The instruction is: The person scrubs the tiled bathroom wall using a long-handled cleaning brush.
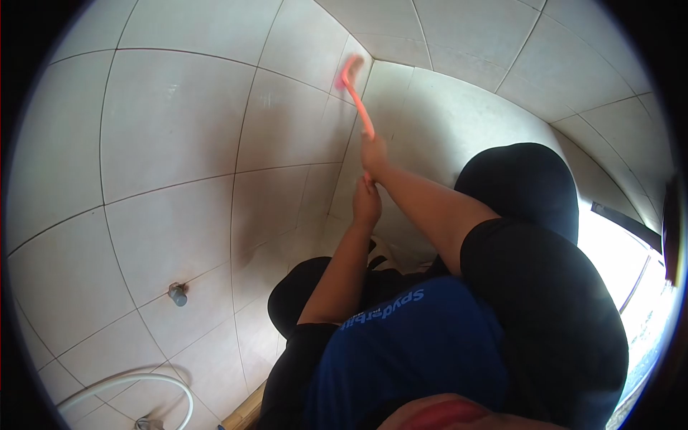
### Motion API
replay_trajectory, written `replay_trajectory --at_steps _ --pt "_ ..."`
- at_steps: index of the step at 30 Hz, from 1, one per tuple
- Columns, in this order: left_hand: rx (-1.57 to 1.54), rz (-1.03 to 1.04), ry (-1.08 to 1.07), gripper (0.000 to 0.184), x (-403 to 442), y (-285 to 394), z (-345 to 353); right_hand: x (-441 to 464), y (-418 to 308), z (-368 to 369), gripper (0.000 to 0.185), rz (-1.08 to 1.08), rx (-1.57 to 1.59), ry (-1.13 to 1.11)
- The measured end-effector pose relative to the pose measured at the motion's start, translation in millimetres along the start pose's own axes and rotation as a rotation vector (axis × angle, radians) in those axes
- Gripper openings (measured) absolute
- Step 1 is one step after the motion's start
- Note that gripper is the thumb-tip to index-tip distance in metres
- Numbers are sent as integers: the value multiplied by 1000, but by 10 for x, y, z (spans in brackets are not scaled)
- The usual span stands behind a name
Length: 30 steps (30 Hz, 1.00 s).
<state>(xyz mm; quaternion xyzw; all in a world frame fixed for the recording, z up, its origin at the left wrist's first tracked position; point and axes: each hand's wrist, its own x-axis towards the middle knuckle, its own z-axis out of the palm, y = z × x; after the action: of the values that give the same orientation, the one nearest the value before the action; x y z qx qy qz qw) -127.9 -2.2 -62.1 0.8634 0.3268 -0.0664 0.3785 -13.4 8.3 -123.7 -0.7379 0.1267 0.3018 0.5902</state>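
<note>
A long-handled orange-pink scrub brush (362, 111) reaches up and away from me. Its head is pressed against or very near the tiled wall (172, 118), close to the corner, and looks slightly blurred. My right hand (373, 153) is closed around the handle partway down. Just below it, my left hand (367, 203) grips the handle's lower end, fingers wrapped round. The bristles are hard to make out at this distance.
A grey pipe stub (178, 294) juts from the left wall. Lower left, a white hose (136, 378) curves by a metal fitting (149, 423). My bent knees (519, 183) flank my arms. Bright light enters at the right, beside a dark object (671, 233).
</note>
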Motion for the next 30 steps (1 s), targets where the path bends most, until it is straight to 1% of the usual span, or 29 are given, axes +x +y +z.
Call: replay_trajectory --at_steps 1,2,3,4,5,6,8,9,10,11,12,13,14,15,16,18,19,20,21,22,23,24,25,26,27,28,30 --pt "25 -31 -14 54 -32 102 -115 -80 -66 -8 46 -2 -4 -2" --pt "51 -56 -22 54 -41 237 -217 -163 -154 -16 48 -57 47 55" --pt "50 -51 -15 54 -50 177 -191 -245 -201 -23 50 -112 100 113" --pt "44 -30 -55 54 -74 65 -130 -267 -120 -56 50 -119 106 113" --pt "39 -7 -97 55 -84 -36 -58 -276 -14 -149 50 3 28 -5" --pt "42 3 -93 55 -119 -22 -10 -246 75 -179 50 124 -50 -123" --pt "-43 -184 -235 57 -191 -17 80 -171 217 -85 49 80 -83 -105" --pt "-41 -184 -236 57 -182 -14 44 -155 268 -46 48 44 -121 -92" --pt "-6 -60 -95 57 -178 6 -9 -203 160 -63 48 49 -125 -93" --pt "26 59 43 58 -200 21 -45 -233 24 -53 47 54 3 -79" --pt "21 54 38 58 -220 62 -104 -297 -120 -70 46 56 133 -60" --pt "-33 44 47 55 -204 104 -184 -375 -226 -88 46 55 132 -58" --pt "-87 39 61 53 -194 167 -246 -465 -346 -103 46 -1 205 -27" --pt "-85 45 65 53 -198 105 -207 -533 -410 -106 46 -56 280 2" --pt "-54 36 52 51 -219 6 -123 -518 -333 -112 46 -64 285 1" --pt "-22 36 47 50 -267 -55 -21 -436 -103 -193 46 63 57 -60" --pt "-70 -78 -61 49 -305 -12 3 -332 50 -152 46 54 59 -59" --pt "-117 -192 -172 48 -315 15 5 -210 215 -80 45 -67 -192 -146" --pt "-112 -186 -170 48 -283 1 -28 -212 185 -61 45 -124 -318 -191" --pt "-135 -98 -108 45 -260 -44 -77 -298 48 -103 44 -187 -440 -230" --pt "-162 -15 -49 42 -254 -100 -118 -394 -100 -100 43 -126 -206 -138" --pt "-166 -19 -54 42 -253 -76 -224 -566 -340 -170 42 -63 24 -41" --pt "-161 17 -3 43 -260 4 -384 -750 -570 -237 42 -57 16 -36" --pt "-162 54 56 45 -268 68 -481 -929 -822 -296 42 -21 236 -69" --pt "-175 54 62 45 -286 74 -524 -990 -921 -298 43 9 457 -107" --pt "-134 74 101 46 -339 69 -576 -973 -852 -250 43 3 448 -112" --pt "-89 100 147 48 -435 43 -601 -897 -598 -46 47 -103 293 17"
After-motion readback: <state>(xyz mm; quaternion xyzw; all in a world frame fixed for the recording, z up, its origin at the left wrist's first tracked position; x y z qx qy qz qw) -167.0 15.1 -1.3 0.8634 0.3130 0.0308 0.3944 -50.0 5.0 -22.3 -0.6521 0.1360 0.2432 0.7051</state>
